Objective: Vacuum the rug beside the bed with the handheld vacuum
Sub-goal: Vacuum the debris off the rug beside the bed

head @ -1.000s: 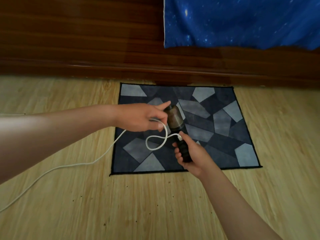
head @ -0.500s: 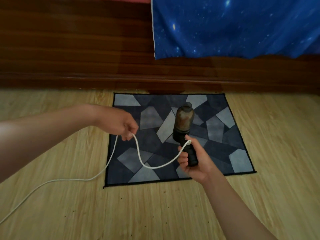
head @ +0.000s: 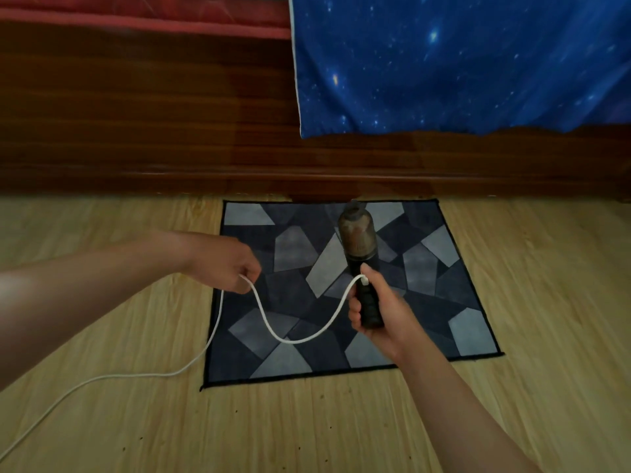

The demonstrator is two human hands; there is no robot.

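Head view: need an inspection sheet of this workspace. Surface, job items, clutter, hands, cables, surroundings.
Surface: wooden floor, with small dark specks in front of the rug.
Job's things: rug, grey-blue patchwork pattern, lies flat against the bed base; handheld vacuum held over it, nozzle toward the bed.
Clutter: nothing seen beyond the specks.
Hands: left hand pinches the cord; right hand grips the vacuum's black handle.
Cables: white cord runs from the handle, sags over the rug, passes through the left hand and trails off frame at lower left.
Surroundings: dark wooden bed frame; blue starry sheet hangs over it.
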